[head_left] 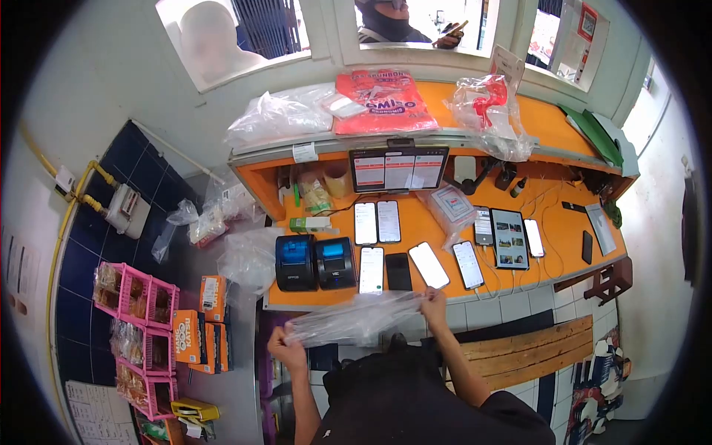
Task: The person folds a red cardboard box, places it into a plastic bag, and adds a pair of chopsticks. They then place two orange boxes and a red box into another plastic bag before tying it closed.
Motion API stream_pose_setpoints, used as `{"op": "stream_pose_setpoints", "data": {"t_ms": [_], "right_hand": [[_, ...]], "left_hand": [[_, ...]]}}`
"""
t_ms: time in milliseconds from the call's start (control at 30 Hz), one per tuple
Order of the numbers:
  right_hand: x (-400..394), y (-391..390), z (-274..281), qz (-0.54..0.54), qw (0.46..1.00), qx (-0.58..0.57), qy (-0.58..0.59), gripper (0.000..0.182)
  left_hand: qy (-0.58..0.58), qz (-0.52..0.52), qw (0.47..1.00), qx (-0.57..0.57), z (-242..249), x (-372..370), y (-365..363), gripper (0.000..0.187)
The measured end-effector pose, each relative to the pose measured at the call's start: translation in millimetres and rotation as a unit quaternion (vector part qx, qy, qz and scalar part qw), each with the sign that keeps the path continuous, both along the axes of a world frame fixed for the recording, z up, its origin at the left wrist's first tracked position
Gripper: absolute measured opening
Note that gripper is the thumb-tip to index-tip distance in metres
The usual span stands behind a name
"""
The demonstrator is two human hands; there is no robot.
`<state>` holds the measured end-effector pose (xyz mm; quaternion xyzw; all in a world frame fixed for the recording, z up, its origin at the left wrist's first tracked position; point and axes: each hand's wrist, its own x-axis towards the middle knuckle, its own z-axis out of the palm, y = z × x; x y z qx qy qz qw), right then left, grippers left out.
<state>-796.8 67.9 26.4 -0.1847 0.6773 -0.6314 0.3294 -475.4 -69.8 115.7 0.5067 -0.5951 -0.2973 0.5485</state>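
A clear plastic bag point(356, 320) is stretched sideways between my two hands, just in front of the orange desk's near edge. My left hand point(287, 347) is closed on its left end. At the other end, my right hand point(432, 308) pinches the plastic close to the desk edge. Beyond the bag, several phones lie on the desk, among them a white-screened phone point(429, 265) near my right hand and a phone point(371, 270) behind the bag's middle. Beside that one is a dark flat device point(398, 272). Two black printers point(295, 261) stand to the left.
A tablet point(398, 169) stands upright under the orange shelf point(437, 96), which carries plastic packs. Another tablet point(510, 237) lies at right among cables. Pink baskets point(159, 352) and orange boxes point(213, 297) are at left, a wooden bench point(526, 348) at right. A person holds a phone outside the window.
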Motion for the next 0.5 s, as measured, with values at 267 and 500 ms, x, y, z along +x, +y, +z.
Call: {"op": "stream_pose_setpoints", "data": {"t_ms": [267, 500], "right_hand": [[50.2, -11.3, 20.4, 0.091, 0.962, -0.054, 0.252, 0.029], [-3.1, 37.0, 28.7, -0.017, 0.914, 0.29, 0.284, 0.016]], "left_hand": [[-0.1, -0.244, 0.96, 0.091, 8.6, -45.1, 18.8, 0.018], [-0.044, 0.018, 0.999, -0.012, 54.9, 12.9, -7.8, 0.043]]}}
